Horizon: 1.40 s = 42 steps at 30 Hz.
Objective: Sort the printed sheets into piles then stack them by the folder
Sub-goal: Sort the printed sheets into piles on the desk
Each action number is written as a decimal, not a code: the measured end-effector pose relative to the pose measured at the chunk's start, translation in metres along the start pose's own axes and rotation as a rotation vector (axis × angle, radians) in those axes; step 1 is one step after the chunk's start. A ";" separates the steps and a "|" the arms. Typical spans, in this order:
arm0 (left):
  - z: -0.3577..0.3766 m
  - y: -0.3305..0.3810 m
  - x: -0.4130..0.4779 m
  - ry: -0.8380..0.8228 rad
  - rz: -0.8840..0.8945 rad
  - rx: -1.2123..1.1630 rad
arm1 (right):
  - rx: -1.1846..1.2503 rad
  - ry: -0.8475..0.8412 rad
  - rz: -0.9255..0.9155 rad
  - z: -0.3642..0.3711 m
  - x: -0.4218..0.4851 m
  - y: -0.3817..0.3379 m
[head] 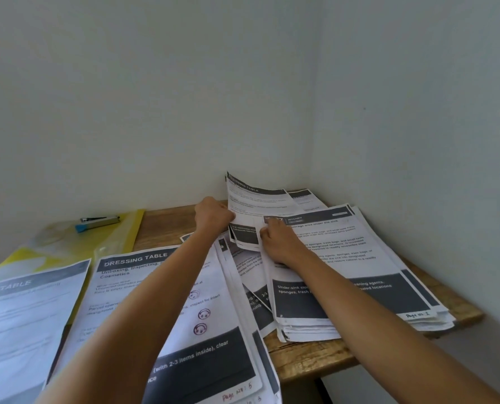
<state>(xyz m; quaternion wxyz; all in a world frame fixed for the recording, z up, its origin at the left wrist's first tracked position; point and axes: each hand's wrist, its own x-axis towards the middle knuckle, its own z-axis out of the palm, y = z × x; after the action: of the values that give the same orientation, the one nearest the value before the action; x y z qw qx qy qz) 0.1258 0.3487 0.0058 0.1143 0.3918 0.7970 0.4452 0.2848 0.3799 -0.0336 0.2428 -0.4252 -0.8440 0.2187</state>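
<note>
Clerk: Hands, please.

Operator: Left hand (pixel 213 215): clamped on the left edge of one printed sheet (pixel 257 202), which is raised and curling up toward the wall corner, well to the right of the yellow folder (pixel 120 237). Right hand (pixel 277 243): farther right of the folder again, knuckles up, fingers curled at the top-left corner of the "Kitchen" pile (pixel 359 272). From my feed I cannot tell whether they pinch a page or only rest there.

Clerk: Paper stock?

Operator: "Dressing Table" pile (pixel 143 287): just right of the folder, top page hand-marked page 5, left forearm crossing above it. One more "Dressing Table" sheet (pixel 24 310): overlapping the folder's near end. Loose sheets (pixel 251 287): fanned and askew, right of that pile and partly under the "Kitchen" pile. The "Kitchen" pile is thick, with edges stepped, and lies farthest from the folder.

Clerk: Sundries?

Operator: One grey tool with a blue end (pixel 97 223), lying on the folder's far part; possibly a stapler, I can't confirm. Wooden tabletop (pixel 315 354) carries the folder and all the paper.
</note>
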 end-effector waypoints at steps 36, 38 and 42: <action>-0.152 -0.096 -0.102 0.132 -0.124 0.020 | -0.239 -0.164 -0.383 -0.014 -0.022 -0.037; -0.151 -0.095 -0.105 0.124 -0.100 0.049 | -0.334 -0.316 -0.421 -0.012 -0.027 -0.048; -0.147 -0.093 -0.111 0.105 -0.070 0.057 | -0.436 -0.515 -0.387 -0.001 -0.042 -0.060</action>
<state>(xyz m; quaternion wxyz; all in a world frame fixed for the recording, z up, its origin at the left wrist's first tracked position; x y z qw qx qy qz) 0.0732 0.1493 -0.0020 0.0765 0.3428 0.8276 0.4379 0.2705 0.3132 -0.0077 -0.0365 -0.2307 -0.9687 0.0840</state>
